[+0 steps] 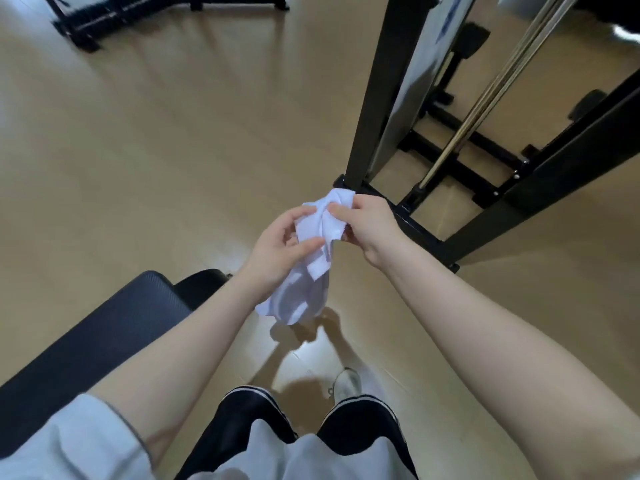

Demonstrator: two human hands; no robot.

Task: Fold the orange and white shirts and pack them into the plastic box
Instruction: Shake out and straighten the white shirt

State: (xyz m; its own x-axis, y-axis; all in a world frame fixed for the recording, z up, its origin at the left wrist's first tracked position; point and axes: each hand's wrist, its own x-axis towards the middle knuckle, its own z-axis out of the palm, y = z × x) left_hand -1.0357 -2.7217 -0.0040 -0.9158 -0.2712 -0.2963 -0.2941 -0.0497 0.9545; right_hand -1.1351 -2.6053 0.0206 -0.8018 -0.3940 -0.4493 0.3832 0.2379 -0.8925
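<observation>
Between both hands (325, 233) hangs the bunched white shirt (308, 271).

Place: you are standing in what looks like a gym or exercise room, indoors.
Floor: a smooth, glossy tan floor (156, 140) spreads wide and open around you, reflecting the light.
Right side: a tall black metal frame (377, 88) rises from the floor, with brass-coloured guide rods (485, 98) running up inside it, like a cable weight machine.
Left, close to you: a black padded bench (104, 334) with a textured cover.
Far left corner: another low black equipment base (114, 19) sits on the floor.
Clothing: you wear dark shorts with white stripes (249, 420) and a pale sneaker (346, 381).
</observation>
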